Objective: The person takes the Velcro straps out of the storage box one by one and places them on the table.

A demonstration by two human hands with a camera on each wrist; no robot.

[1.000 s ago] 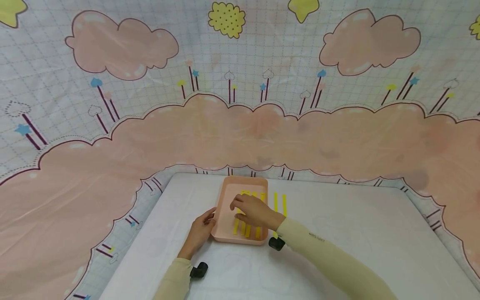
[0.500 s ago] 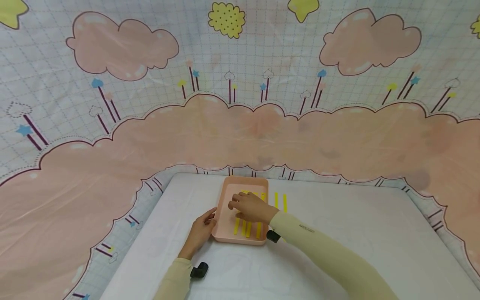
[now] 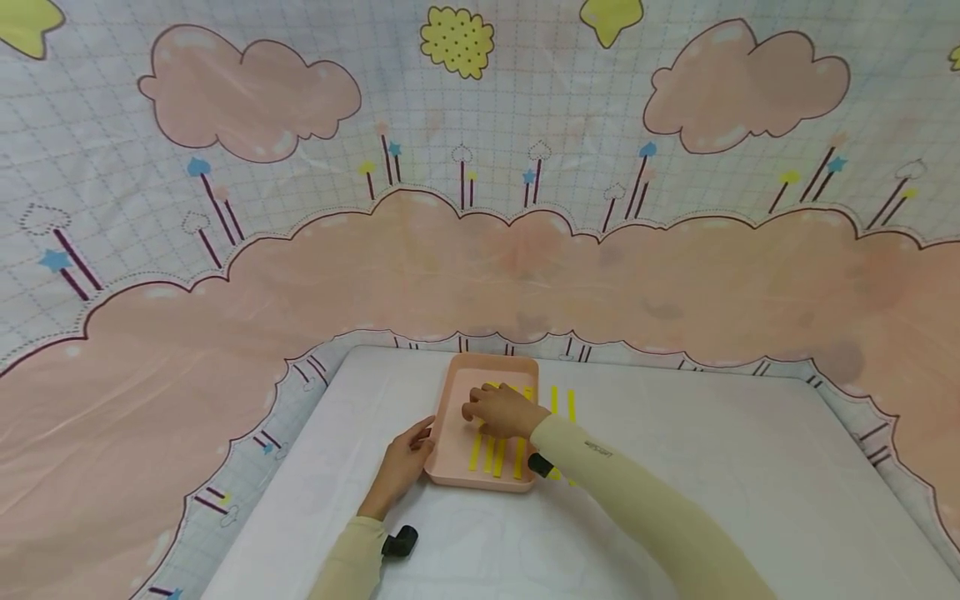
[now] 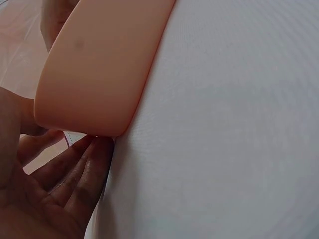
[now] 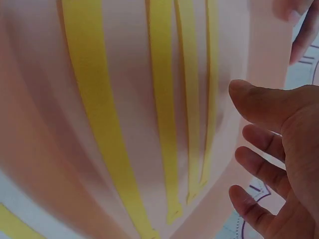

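A pink tray [image 3: 450, 467] lies on the white table, with several yellow strips [image 5: 164, 119] side by side in it. My left hand [image 3: 401, 467] holds the tray's left side; in the left wrist view, the thumb is at the rim and the fingertips [image 4: 102, 147] touch the outer wall low down, by the table. Over the tray, my right hand [image 3: 506, 412] hovers with loosely bent fingers and hides the middle of the strips. The right wrist view shows its thumb [image 5: 254, 102] and fingers apart, nothing between them, left of the strips as the head view sees it.
Two more yellow strips [image 3: 572, 407] lie on the white table [image 3: 712, 467] just right of the tray. A printed cloth [image 3: 480, 275] with clouds hangs behind the table. Each wrist carries a small black camera [image 3: 401, 542].
My right forearm has shifted a little to the left and the hand has turned slightly over the tray. The left hand, tray and strips stay where they were.
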